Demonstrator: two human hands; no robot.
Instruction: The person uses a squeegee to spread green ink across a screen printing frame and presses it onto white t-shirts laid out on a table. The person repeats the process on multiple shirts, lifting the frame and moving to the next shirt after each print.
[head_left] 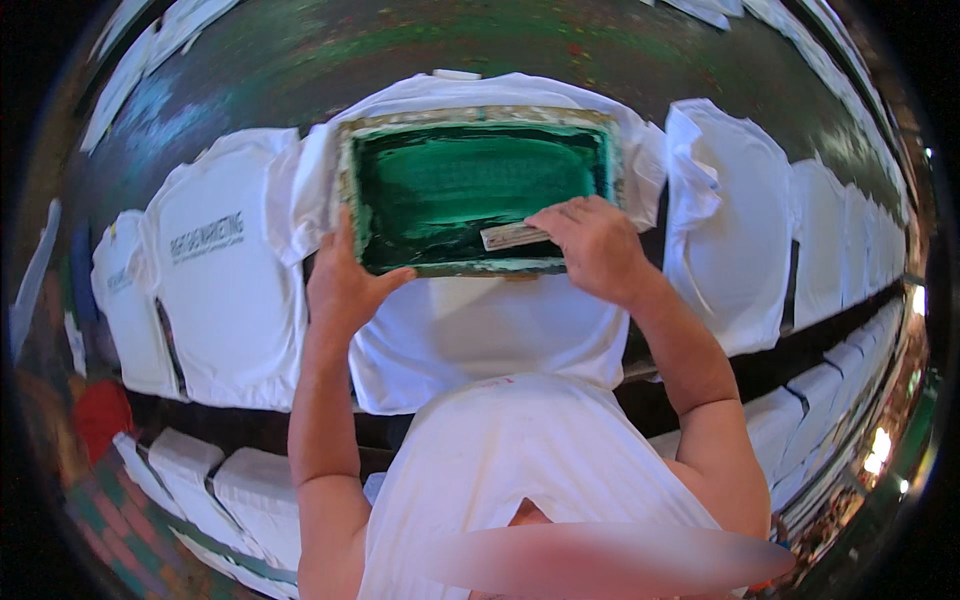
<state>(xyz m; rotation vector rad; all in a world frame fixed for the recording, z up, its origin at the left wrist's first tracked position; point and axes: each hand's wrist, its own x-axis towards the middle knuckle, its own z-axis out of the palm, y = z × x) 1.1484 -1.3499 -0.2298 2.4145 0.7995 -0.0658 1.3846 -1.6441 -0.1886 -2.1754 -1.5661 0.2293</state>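
A rectangular printing screen frame (480,117) with green ink across its mesh lies flat on a white T-shirt (490,335) spread on a long dark table (300,60). My left hand (345,285) grips the frame's near left corner. My right hand (595,245) holds a squeegee (510,236) down on the mesh near the frame's front edge; most of the squeegee is hidden under my fingers.
More white T-shirts lie side by side along the table: one with grey print (225,300) to the left, plain ones (735,230) to the right. Stacks of folded white shirts (225,490) sit below the table edge, beside a red object (100,415).
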